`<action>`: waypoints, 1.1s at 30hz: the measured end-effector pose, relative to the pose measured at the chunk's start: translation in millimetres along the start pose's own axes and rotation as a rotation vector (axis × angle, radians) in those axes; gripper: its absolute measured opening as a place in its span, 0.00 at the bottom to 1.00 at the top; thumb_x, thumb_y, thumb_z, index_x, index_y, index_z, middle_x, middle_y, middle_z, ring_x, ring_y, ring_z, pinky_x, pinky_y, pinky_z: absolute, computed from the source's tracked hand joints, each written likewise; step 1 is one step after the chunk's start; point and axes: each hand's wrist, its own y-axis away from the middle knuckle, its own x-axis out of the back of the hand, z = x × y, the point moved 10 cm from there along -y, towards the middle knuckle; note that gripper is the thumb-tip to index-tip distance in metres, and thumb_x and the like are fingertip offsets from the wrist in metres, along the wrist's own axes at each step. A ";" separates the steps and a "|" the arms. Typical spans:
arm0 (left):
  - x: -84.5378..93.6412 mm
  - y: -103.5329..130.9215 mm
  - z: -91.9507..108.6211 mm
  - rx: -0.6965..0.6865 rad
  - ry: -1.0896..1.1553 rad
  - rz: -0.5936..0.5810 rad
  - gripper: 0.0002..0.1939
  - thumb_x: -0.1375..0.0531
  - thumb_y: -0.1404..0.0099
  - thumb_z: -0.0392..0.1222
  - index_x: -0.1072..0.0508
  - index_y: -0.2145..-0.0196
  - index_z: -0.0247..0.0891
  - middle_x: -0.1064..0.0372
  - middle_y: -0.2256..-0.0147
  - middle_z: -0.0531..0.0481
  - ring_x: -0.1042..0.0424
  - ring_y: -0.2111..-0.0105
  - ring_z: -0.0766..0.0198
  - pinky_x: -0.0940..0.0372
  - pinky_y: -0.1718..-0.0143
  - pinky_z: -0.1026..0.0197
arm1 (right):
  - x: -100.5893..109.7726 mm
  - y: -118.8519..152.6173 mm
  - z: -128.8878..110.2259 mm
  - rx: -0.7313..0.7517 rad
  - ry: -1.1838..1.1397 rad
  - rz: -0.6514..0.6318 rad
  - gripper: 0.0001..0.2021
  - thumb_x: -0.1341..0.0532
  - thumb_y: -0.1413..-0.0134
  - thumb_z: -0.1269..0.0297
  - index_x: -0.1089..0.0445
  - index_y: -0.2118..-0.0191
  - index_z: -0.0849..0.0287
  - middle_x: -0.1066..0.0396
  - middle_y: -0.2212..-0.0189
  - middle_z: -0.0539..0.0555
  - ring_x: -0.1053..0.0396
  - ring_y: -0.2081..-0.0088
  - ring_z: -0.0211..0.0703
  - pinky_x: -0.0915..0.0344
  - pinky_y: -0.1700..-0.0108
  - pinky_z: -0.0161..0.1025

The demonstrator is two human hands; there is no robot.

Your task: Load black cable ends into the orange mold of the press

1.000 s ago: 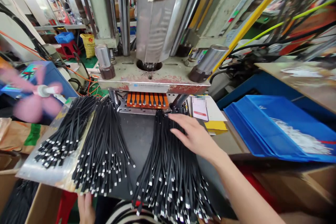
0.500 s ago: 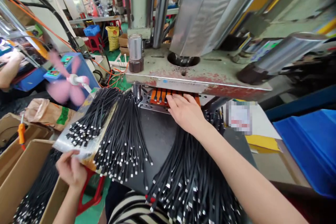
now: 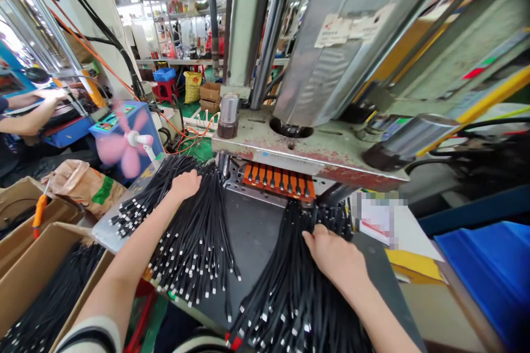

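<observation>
Black cables with small metal-tipped plugs lie in bundles on the dark work table [image 3: 252, 231]. My left hand [image 3: 187, 183] is closed at the upper ends of the left cable bundle [image 3: 199, 231]. Over on the right, my right hand [image 3: 333, 251] curls its fingers into the upper part of the right cable bundle [image 3: 285, 276]; the fingertips are partly hidden. Between and beyond my hands, an orange mold plate [image 3: 279, 181] holds several black cable ends in a row, below the upper plate of a press [image 3: 285, 160].
A pink fan [image 3: 130, 140] turns at the left. Cardboard boxes [image 3: 45, 281] with more cables stand beside the table, near an orange-handled tool [image 3: 40, 212]. Blue plastic sheets [image 3: 488, 270] lie at the right. Another person's arm [image 3: 37, 113] shows at far left.
My right hand has drawn back from the orange mold plate to the right cable bundle. My left hand has moved up from the table's left edge onto the left bundle. The view has tilted upward.
</observation>
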 end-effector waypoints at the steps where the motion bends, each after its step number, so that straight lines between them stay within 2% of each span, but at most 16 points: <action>1: -1.6 -1.5 -0.5 -0.009 0.028 0.006 0.15 0.50 0.33 0.47 0.30 0.62 0.33 0.27 0.65 0.36 0.26 0.61 0.49 0.38 0.59 0.52 | -4.5 -0.9 3.2 0.005 -0.064 -0.012 0.13 0.50 0.38 0.59 0.33 0.66 0.61 0.26 0.74 0.60 0.26 0.73 0.53 0.39 0.74 0.40; 3: -1.3 -0.3 -1.0 -0.033 0.096 0.026 0.13 0.50 0.33 0.45 0.30 0.64 0.35 0.27 0.67 0.40 0.26 0.63 0.53 0.38 0.60 0.57 | -8.5 -4.0 12.7 -0.003 -0.215 -0.009 0.13 0.49 0.40 0.59 0.33 0.70 0.58 0.26 0.75 0.56 0.26 0.72 0.51 0.40 0.73 0.39; 5: 2.7 3.4 -0.8 -0.061 0.171 0.054 0.12 0.49 0.34 0.45 0.29 0.66 0.37 0.27 0.70 0.44 0.27 0.66 0.57 0.39 0.63 0.60 | -3.3 -5.6 26.2 -0.050 -0.339 0.047 0.13 0.48 0.42 0.56 0.35 0.72 0.56 0.28 0.78 0.54 0.27 0.74 0.50 0.41 0.73 0.38; 8: 13.3 8.4 2.3 -0.099 0.282 0.102 0.13 0.49 0.34 0.46 0.29 0.68 0.37 0.28 0.73 0.49 0.29 0.70 0.62 0.40 0.67 0.63 | 19.8 0.8 42.9 -0.147 -0.473 0.222 0.13 0.48 0.45 0.52 0.37 0.74 0.54 0.30 0.81 0.52 0.29 0.77 0.49 0.43 0.74 0.38; 10: 22.5 10.8 8.9 -0.137 0.349 0.131 0.13 0.48 0.35 0.47 0.30 0.69 0.37 0.30 0.74 0.51 0.31 0.72 0.64 0.41 0.68 0.65 | 35.7 8.0 40.7 -0.155 -0.632 0.304 0.13 0.47 0.45 0.51 0.37 0.72 0.55 0.29 0.79 0.52 0.29 0.75 0.47 0.40 0.72 0.38; 12: 33.6 15.1 20.4 -0.182 0.395 0.153 0.12 0.48 0.36 0.47 0.30 0.69 0.37 0.31 0.75 0.52 0.32 0.73 0.66 0.41 0.69 0.65 | 49.0 13.2 23.5 -0.081 -0.835 0.304 0.13 0.47 0.44 0.51 0.35 0.64 0.56 0.28 0.75 0.51 0.29 0.73 0.44 0.38 0.70 0.37; 15: 54.9 32.2 50.6 -0.289 0.505 0.146 0.11 0.47 0.36 0.46 0.32 0.70 0.37 0.33 0.77 0.54 0.34 0.75 0.67 0.41 0.70 0.66 | 70.2 20.6 -25.7 0.161 -1.031 0.153 0.15 0.46 0.42 0.54 0.34 0.55 0.58 0.29 0.76 0.49 0.30 0.73 0.41 0.37 0.70 0.35; 18: 79.3 65.4 95.0 -0.453 0.670 0.053 0.09 0.47 0.35 0.44 0.34 0.68 0.37 0.33 0.76 0.55 0.33 0.75 0.68 0.40 0.70 0.67 | 95.9 34.2 -69.1 0.361 -1.086 0.021 0.13 0.48 0.38 0.57 0.30 0.63 0.58 0.30 0.77 0.49 0.32 0.74 0.38 0.40 0.72 0.33; 20: 97.0 89.6 124.0 -0.551 0.732 0.005 0.08 0.47 0.34 0.44 0.33 0.65 0.38 0.33 0.75 0.55 0.34 0.74 0.69 0.40 0.70 0.68 | 116.2 41.7 -83.0 0.429 -1.121 0.042 0.14 0.49 0.37 0.59 0.31 0.67 0.58 0.30 0.77 0.49 0.32 0.74 0.37 0.41 0.72 0.32; 23: 116.0 113.9 159.7 -0.670 0.783 -0.052 0.09 0.47 0.33 0.43 0.30 0.59 0.38 0.34 0.73 0.54 0.34 0.75 0.71 0.39 0.72 0.69 | 141.8 47.1 -90.3 0.493 -1.185 0.142 0.13 0.49 0.36 0.60 0.30 0.65 0.58 0.30 0.77 0.48 0.32 0.74 0.35 0.41 0.71 0.31; 26: 119.7 119.4 184.1 -0.729 0.851 -0.126 0.12 0.47 0.33 0.43 0.28 0.55 0.38 0.33 0.72 0.53 0.35 0.79 0.73 0.39 0.78 0.70 | 153.8 45.0 -91.0 0.499 -1.202 0.209 0.12 0.49 0.36 0.61 0.31 0.66 0.58 0.30 0.76 0.48 0.33 0.75 0.34 0.41 0.69 0.31; 30: 114.8 117.0 204.4 -0.756 0.930 -0.180 0.12 0.45 0.34 0.43 0.24 0.63 0.35 0.34 0.69 0.50 0.33 0.80 0.74 0.35 0.79 0.70 | 162.4 40.0 -90.4 0.493 -1.159 0.272 0.15 0.50 0.36 0.63 0.35 0.74 0.59 0.32 0.77 0.48 0.35 0.75 0.34 0.43 0.69 0.32; 33: 110.8 114.2 210.7 -0.726 1.014 -0.216 0.11 0.43 0.35 0.43 0.24 0.64 0.34 0.32 0.68 0.50 0.33 0.81 0.75 0.35 0.81 0.71 | 159.1 36.3 -88.9 0.473 -1.164 0.276 0.14 0.48 0.37 0.63 0.35 0.74 0.59 0.35 0.78 0.47 0.39 0.76 0.34 0.45 0.70 0.32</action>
